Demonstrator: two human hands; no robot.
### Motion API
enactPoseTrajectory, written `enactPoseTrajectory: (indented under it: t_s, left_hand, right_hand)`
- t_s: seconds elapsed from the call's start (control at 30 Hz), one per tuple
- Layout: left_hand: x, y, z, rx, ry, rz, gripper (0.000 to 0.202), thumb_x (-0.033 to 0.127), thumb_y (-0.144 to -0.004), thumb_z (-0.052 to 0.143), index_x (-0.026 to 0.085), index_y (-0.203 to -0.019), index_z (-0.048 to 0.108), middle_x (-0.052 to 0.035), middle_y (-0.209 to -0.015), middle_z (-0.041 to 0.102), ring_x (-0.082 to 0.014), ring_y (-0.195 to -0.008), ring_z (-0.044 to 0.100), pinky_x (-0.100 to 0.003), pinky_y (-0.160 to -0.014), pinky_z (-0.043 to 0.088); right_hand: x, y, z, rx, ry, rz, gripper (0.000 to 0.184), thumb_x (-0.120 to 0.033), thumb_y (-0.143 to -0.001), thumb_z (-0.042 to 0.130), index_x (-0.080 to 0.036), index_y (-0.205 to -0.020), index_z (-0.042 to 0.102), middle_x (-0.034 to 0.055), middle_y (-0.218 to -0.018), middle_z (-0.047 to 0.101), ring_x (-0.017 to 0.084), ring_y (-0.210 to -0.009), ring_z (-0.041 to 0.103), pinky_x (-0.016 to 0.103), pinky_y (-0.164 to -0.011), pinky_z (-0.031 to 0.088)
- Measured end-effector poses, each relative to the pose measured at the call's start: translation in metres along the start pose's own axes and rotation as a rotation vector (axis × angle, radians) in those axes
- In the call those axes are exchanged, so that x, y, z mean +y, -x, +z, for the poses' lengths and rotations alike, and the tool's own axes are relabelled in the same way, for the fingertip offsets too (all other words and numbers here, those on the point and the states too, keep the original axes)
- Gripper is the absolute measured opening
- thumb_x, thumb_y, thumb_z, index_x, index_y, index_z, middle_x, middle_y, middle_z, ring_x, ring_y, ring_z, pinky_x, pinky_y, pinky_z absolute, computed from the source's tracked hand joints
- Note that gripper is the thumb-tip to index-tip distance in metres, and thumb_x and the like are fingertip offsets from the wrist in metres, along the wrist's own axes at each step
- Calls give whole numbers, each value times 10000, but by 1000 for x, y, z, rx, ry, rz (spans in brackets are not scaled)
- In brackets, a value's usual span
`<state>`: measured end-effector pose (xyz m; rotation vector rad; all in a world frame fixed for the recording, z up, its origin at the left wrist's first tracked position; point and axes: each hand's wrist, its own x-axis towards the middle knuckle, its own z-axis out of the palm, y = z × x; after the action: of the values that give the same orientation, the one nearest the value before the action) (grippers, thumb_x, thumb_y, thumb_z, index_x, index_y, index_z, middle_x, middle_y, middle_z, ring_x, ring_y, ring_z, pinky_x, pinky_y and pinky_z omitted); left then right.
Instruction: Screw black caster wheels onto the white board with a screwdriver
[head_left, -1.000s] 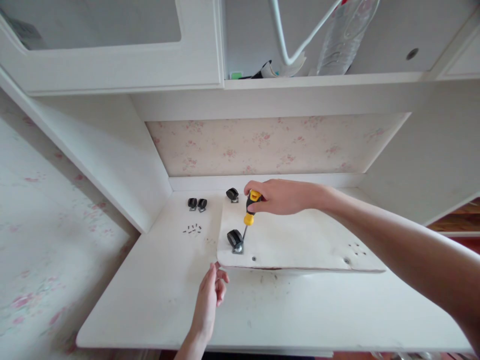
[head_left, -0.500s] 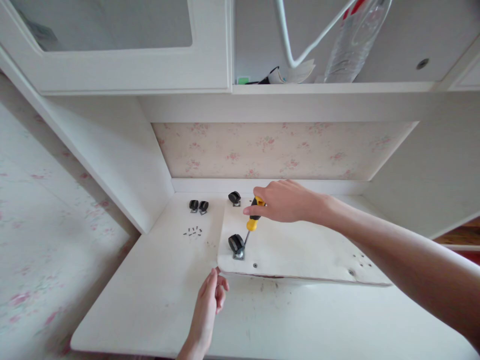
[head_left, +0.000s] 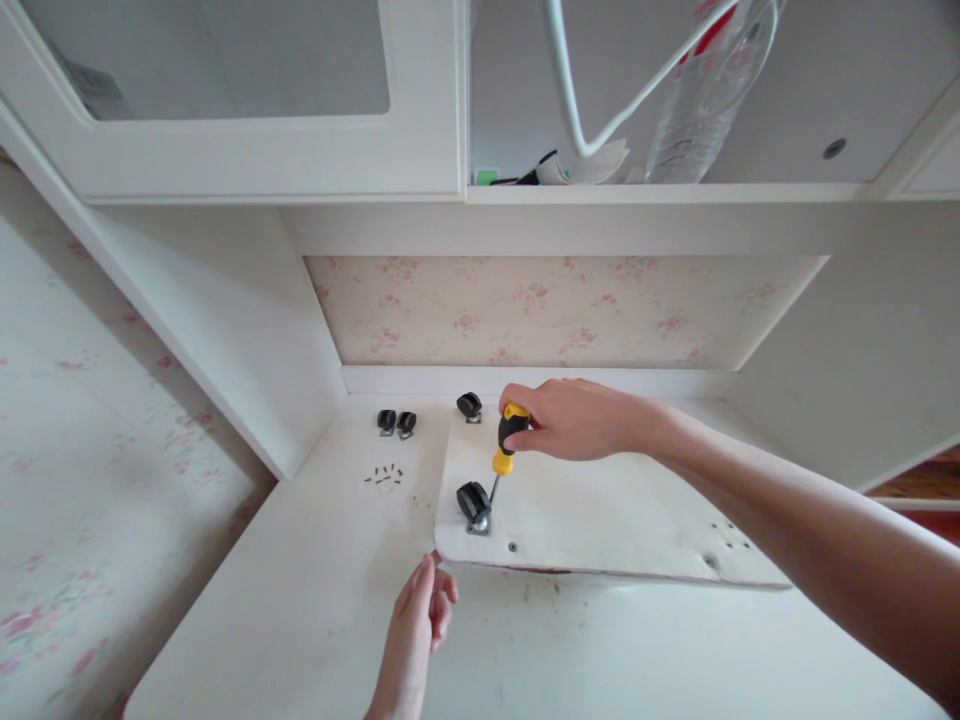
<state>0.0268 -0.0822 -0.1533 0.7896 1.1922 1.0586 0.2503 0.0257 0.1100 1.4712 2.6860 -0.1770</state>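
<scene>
My right hand (head_left: 555, 418) is wrapped around the yellow-and-black handle of a screwdriver (head_left: 513, 440). The screwdriver tilts slightly, its shaft running down to the metal plate of a black caster (head_left: 474, 503) standing on a white board (head_left: 600, 520). The tip is hidden at the caster's edge. At the board's near left corner, my left hand (head_left: 424, 605) grips the edge with thumb and index finger, its other fingers curled. A second caster (head_left: 469, 406) stands at the board's far left corner.
Two more casters (head_left: 396, 423) lie on the white desk (head_left: 315, 600) left of the board, with several screws (head_left: 385, 475) in front of them. Overhead, a shelf (head_left: 660, 194) holds a plastic bottle (head_left: 690, 120), and a white cable (head_left: 574, 110) hangs down. Side panels enclose the desk.
My right hand's grip on the screwdriver has turned a little, with the thumb now lower around the handle. The whole view has shifted slightly downward; my left hand stays at the corner.
</scene>
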Motion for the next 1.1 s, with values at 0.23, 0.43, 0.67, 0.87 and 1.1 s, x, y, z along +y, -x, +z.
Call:
enactPoseTrajectory:
  t_s: [0.23, 0.43, 0.67, 0.87, 1.1]
  left_hand:
    - [3, 3, 1, -21, 19, 2, 563, 712, -834, 530, 173, -679, 583, 58, -497, 390, -62, -428, 252, -219, -434, 166]
    - [2, 0, 0, -22, 7, -8, 584, 711, -852, 513, 162, -667, 583, 69, -476, 347, -54, -429, 237, -215, -438, 150]
    - [0, -1, 1, -11, 43, -11, 575, 698, -836, 557, 158, -644, 586, 46, -505, 435, -44, -420, 248, -212, -423, 146]
    - [3, 2, 0, -1, 54, -20, 601, 725, -795, 586, 149, -623, 601, 24, -523, 484, -37, -421, 263, -211, -421, 146]
    - [3, 0, 0, 1, 50, -26, 595, 719, -804, 582, 152, -621, 599, 32, -510, 460, -44, -426, 259, -221, -430, 143]
  right_hand:
    - [-1, -2, 6, 53, 34, 55, 630, -725, -914, 315, -220, -1169, 595, 109, -895, 718, 292, -812, 676, 345, -637, 409]
    - [-6, -1, 6, 85, 158, 161, 681, -719, -929, 243, -181, -954, 659, 139, -808, 698, 313, -758, 672, 365, -626, 407]
    - [-10, 2, 3, 56, 35, -2, 468, -604, -958, 377, -223, -1116, 596, 82, -858, 716, 264, -743, 670, 329, -610, 393]
    - [-9, 0, 5, 111, 102, 38, 526, -654, -942, 369, -208, -1071, 619, 94, -826, 710, 275, -736, 675, 324, -587, 378]
    - [-9, -3, 14, 164, 179, 134, 605, -714, -924, 309, -196, -916, 622, 100, -730, 680, 284, -676, 661, 330, -562, 357]
